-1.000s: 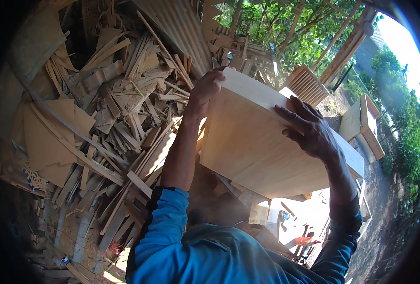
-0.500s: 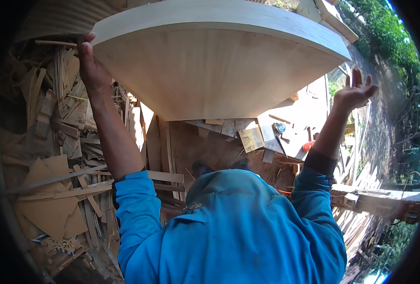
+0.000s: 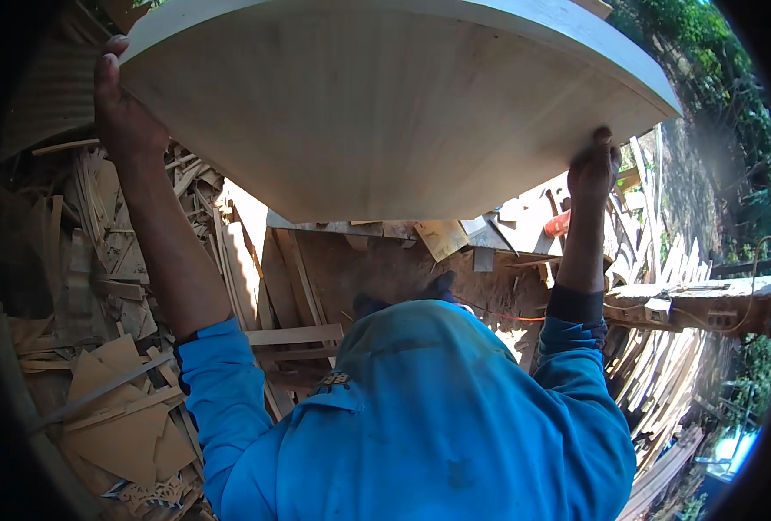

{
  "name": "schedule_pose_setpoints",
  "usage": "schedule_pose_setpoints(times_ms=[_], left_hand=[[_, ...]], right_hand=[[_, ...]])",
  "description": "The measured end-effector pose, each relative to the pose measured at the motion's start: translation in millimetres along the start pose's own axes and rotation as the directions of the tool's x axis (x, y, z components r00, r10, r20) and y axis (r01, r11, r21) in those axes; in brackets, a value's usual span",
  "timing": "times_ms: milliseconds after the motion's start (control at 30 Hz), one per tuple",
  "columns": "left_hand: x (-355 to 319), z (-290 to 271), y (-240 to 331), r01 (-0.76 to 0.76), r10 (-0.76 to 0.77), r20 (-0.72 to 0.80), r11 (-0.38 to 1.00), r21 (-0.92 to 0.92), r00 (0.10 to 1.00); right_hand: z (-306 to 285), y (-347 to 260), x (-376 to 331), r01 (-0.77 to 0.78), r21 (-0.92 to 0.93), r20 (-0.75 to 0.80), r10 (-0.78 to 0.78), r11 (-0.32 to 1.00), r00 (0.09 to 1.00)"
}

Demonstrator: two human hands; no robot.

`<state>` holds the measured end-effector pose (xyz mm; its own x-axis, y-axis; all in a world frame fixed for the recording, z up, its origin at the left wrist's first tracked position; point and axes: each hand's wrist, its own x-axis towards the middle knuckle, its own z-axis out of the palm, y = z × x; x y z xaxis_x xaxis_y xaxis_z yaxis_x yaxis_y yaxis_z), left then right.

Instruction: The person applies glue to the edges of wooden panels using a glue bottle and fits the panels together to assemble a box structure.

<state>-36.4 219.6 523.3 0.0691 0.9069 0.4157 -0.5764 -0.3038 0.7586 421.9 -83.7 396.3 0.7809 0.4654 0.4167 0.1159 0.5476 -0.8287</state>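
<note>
A large pale wooden panel, thick and light along its far edge, is held up in front of me and fills the upper middle. My left hand supports its left corner, the fingertips showing at the edge and the rest partly out of sight. On the other side, my right hand grips the panel's right edge near the corner, its fingers bent in shadow. Both arms reach upward in blue sleeves.
Scrap boards and offcuts lie heaped on the left. A work table with small wood pieces stands behind the panel. To the right are a beam with outlets, stacked thin strips and a red-orange object.
My right hand, open and apart from the panel before, has come in to its right edge and closed there. The panel appears larger and nearer, and my left hand has shifted left with it.
</note>
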Motion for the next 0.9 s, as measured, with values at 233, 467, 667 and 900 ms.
schedule_pose_setpoints(times_ms=[233, 467, 667, 900], left_hand=[[-43, 31, -66, 0.019, -0.015, 0.132, 0.999, -0.030, 0.991], [-45, 34, -91, -0.024, 0.020, 0.101, 0.999, 0.047, 0.995], [-57, 2, -58, 0.131, -0.114, 0.137, 0.984, -0.119, 0.984], [-67, -24, -40, 0.101, -0.080, 0.163, 0.987, -0.124, 0.983]], right_hand=[[-75, 2, -1, 0.021, -0.097, 0.005, -0.020, 0.995, 1.000], [-94, 2, 1, 0.038, -0.071, -0.029, -0.040, 0.997, 0.999], [-67, 6, 0, 0.038, -0.200, -0.070, -0.053, 0.979, 0.996], [-60, -2, 4, -0.024, -0.038, 0.061, 0.026, 0.999, 0.998]])
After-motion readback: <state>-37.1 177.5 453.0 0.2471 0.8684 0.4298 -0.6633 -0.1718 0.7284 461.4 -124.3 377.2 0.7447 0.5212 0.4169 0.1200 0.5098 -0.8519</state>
